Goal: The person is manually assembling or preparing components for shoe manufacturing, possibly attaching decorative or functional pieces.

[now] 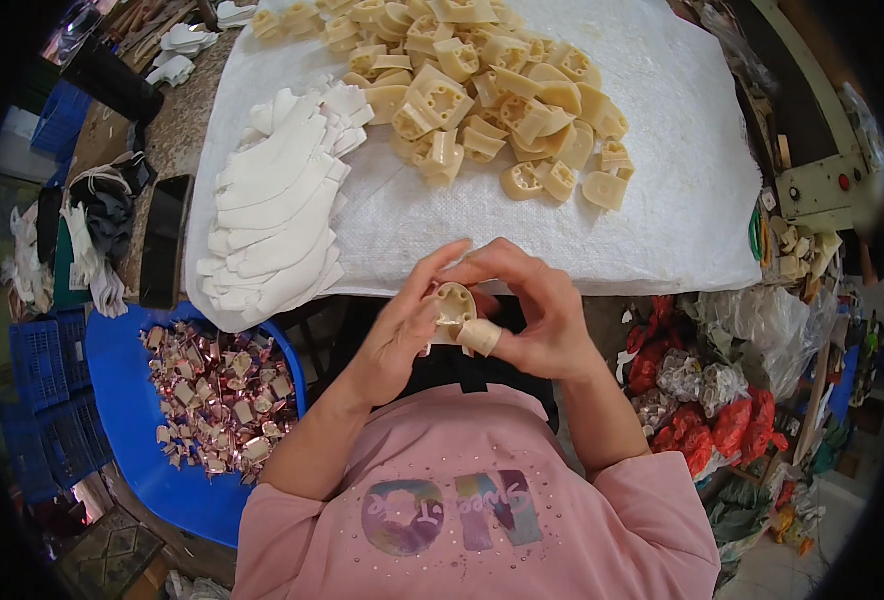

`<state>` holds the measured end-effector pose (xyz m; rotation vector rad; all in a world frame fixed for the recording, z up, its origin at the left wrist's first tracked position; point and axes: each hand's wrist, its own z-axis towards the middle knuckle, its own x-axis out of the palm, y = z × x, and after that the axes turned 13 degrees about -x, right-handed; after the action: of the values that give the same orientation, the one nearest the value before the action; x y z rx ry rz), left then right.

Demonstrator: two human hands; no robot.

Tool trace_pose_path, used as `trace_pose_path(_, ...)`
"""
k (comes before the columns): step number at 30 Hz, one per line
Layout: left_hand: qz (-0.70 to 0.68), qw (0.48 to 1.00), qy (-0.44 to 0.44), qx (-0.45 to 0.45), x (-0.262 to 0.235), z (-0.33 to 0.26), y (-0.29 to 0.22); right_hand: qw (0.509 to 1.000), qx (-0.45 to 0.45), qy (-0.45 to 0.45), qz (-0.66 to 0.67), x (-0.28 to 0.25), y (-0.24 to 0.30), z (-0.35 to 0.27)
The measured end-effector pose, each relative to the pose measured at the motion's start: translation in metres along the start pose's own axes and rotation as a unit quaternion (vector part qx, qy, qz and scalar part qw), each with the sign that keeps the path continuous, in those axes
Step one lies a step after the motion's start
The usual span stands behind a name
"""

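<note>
Left hand [395, 335] and right hand [544, 318] share a curled grip, pinching one hollow cream piece [452, 306].

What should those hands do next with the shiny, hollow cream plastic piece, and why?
Perhaps press it gently with the thumb of the right hand: the left hand steadies the shiny, hollow cream plastic piece on one side, and that thumb sits opposite, near its lower edge.

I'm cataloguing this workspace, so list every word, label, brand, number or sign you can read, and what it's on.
Pink shirt: large multicoloured lettering with smaller pale lettering over it; I won't copy the wording.
Pale green machine: no markings clear enough to read.
Held cream piece: no readable text.
Elsewhere: nothing legible.
</note>
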<state>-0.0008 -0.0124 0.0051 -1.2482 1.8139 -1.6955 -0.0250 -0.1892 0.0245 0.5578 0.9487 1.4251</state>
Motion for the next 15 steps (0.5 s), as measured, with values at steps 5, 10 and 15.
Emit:
trace_pose_path(5,-0.023,0.999,0.038,-0.019,0.009,0.001,0.009,0.998,0.008,-0.053,0.031,0.016,-0.007,-0.012)
trace_pose_path(10,-0.066,0.998,0.021,-0.010,0.015,-0.006,0.001,0.998,0.015,-0.053,-0.008,0.018,-0.007,-0.010)
trace_pose_path(15,-0.063,0.996,0.045,0.034,0.028,-0.005,-0.005,0.942,0.189,-0.054,0.273,0.015,0.000,0.011)
